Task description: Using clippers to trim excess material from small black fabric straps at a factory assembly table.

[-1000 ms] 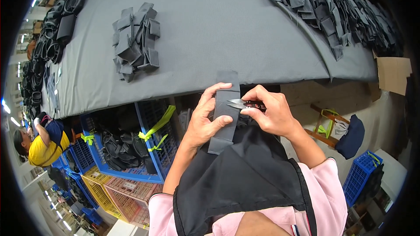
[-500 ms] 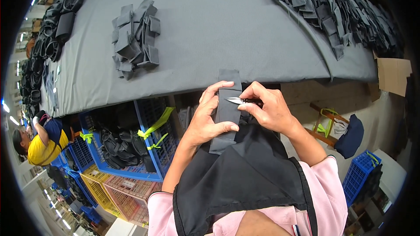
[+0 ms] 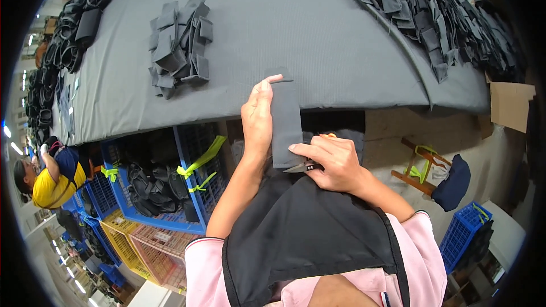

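A dark grey fabric strip (image 3: 288, 120) lies lengthwise before me, its far end over the table edge. My left hand (image 3: 257, 119) grips it along its left side near the far end, a fingertip lying across the fabric there. In my right hand (image 3: 335, 162) is a pair of small thread snips (image 3: 297, 168), the pointed metal blades aimed left at the strip's near end. My right index finger reaches out onto the strip's lower right edge. The snips' handle is mostly hidden in that hand.
A grey cloth-covered table (image 3: 244, 28) bears a pile of folded strips (image 3: 179, 48) and a heap of strips (image 3: 421, 17) at right. Blue crates (image 3: 196, 227) stand below left; a wooden stool (image 3: 418, 170) is at right. A person in yellow (image 3: 54, 185) works far left.
My left hand has slid to the strip's far end, and the strip now lies flatter and straighter. My right hand with the snips has come nearer, from the strip's middle to its near end.
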`<action>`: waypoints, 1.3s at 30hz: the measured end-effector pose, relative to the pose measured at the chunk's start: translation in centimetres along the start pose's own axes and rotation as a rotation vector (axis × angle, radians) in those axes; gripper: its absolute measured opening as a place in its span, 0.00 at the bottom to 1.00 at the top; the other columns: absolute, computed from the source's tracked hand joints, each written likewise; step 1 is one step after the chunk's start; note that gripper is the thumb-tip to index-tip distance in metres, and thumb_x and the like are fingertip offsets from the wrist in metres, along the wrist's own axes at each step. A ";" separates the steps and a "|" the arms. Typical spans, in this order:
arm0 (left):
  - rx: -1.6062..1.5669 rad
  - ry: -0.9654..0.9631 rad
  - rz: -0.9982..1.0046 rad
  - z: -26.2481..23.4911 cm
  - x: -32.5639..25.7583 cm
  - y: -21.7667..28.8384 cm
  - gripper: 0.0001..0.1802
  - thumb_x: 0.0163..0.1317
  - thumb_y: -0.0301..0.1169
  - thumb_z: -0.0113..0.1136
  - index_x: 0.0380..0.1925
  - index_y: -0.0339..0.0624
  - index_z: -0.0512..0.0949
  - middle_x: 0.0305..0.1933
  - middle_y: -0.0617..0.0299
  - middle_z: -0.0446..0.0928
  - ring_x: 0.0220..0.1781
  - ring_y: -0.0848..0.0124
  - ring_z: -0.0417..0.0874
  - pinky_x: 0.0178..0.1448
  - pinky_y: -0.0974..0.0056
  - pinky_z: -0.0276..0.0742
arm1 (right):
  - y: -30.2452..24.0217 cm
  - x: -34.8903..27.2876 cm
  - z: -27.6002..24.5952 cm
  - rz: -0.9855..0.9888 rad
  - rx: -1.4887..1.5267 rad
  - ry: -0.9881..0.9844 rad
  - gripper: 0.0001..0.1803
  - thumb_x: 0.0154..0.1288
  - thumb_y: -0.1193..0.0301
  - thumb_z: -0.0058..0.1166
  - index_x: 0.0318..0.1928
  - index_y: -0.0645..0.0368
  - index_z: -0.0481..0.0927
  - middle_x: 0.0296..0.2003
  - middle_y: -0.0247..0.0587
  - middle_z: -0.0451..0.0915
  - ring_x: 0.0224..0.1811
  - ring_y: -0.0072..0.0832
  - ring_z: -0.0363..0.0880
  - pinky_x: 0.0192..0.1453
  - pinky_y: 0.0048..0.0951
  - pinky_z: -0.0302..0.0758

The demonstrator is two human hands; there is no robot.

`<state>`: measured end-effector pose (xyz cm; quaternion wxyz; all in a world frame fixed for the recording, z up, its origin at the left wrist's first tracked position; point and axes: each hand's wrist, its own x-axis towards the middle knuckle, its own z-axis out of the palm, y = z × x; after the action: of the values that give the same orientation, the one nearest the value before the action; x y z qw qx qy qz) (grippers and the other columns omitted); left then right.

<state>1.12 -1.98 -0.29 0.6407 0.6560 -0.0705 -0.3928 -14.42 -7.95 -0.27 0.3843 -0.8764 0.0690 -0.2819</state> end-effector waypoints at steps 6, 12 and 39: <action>-0.246 -0.111 0.113 -3.9 1.9 -4.3 0.24 0.72 0.48 0.40 0.39 0.36 0.75 0.64 0.46 0.66 0.30 0.80 0.70 0.35 0.73 0.67 | 0.1 1.2 -0.3 0.430 0.475 0.121 0.05 0.51 0.80 0.58 0.31 0.64 0.79 0.19 0.32 0.70 0.19 0.18 0.67 0.22 0.21 0.64; -0.074 -0.231 0.212 -2.0 -2.8 -1.5 0.22 0.61 0.47 0.58 0.43 0.40 0.73 0.72 0.57 0.48 0.32 0.80 0.68 0.37 0.73 0.67 | 1.6 1.7 -0.9 0.772 0.796 0.093 0.13 0.61 0.73 0.57 0.23 0.61 0.69 0.20 0.24 0.66 0.21 0.10 0.62 0.22 0.17 0.62; 0.219 -0.047 0.107 -0.4 -3.7 -2.1 0.17 0.56 0.33 0.64 0.20 0.38 0.65 0.16 0.74 0.59 0.21 0.85 0.56 0.23 0.72 0.53 | 1.7 1.0 -1.6 0.119 -0.356 0.254 0.13 0.47 0.71 0.65 0.35 0.58 0.79 0.24 0.35 0.71 0.18 0.28 0.70 0.22 0.27 0.66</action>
<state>-1.99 0.88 -0.66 0.5833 0.7079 -0.1628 -0.3634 -14.29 -10.50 -0.19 0.2278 -0.8822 0.2171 -0.3503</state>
